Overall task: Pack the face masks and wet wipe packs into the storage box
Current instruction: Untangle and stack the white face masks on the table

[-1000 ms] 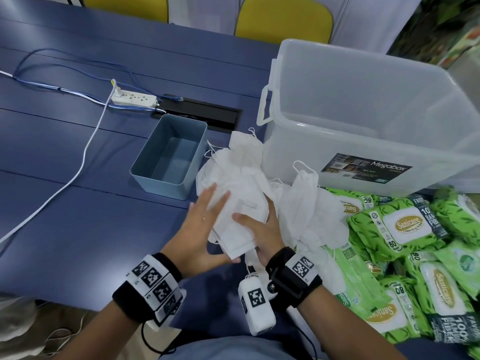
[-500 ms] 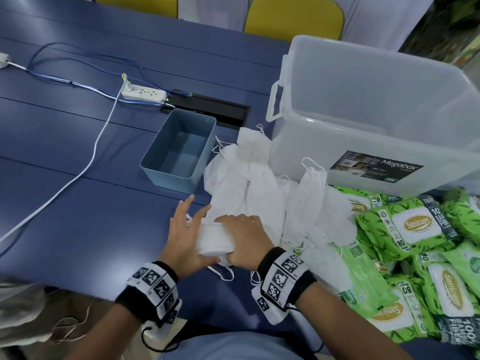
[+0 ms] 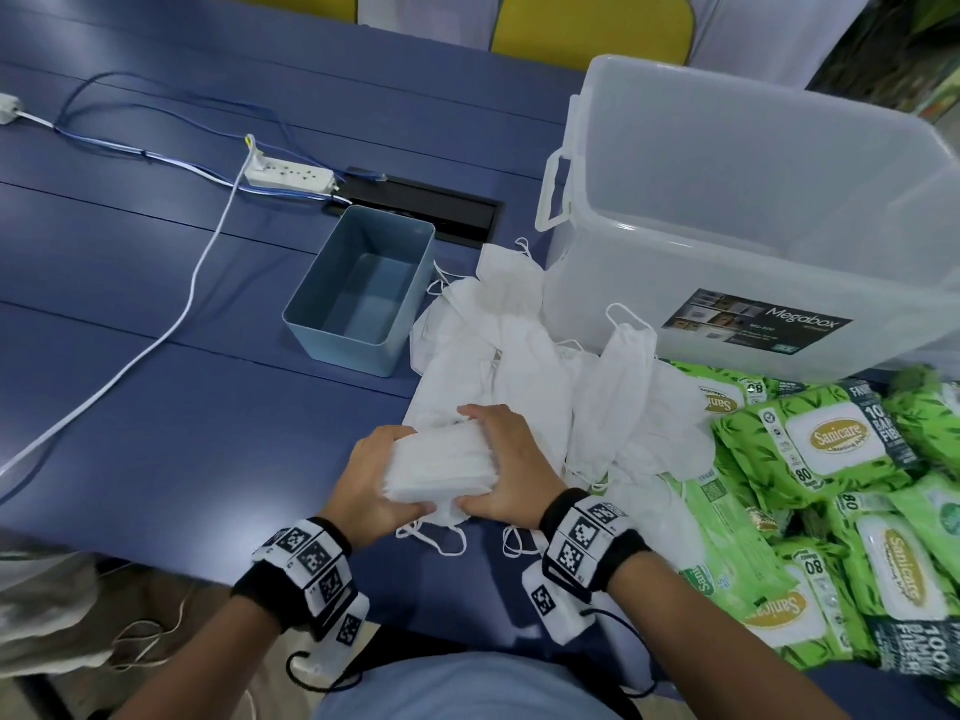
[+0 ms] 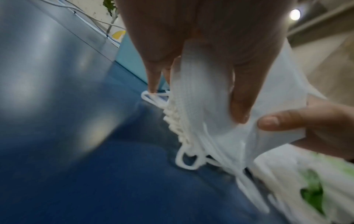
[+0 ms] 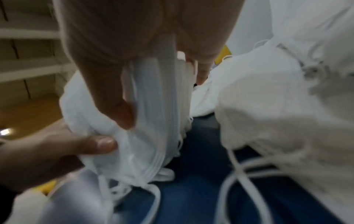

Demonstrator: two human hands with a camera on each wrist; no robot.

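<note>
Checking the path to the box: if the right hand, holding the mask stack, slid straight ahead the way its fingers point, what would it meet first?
Most likely the loose face masks heaped just beyond the right hand and its mask stack; the storage box stands behind them, though depth is uncertain.

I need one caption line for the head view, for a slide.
Both hands, left hand and right hand, grip a stack of face masks beside the empty storage box and wet wipe packs.

Left hand [image 3: 366, 478] and right hand [image 3: 511, 467] close together, fingers curled, gripping
</note>
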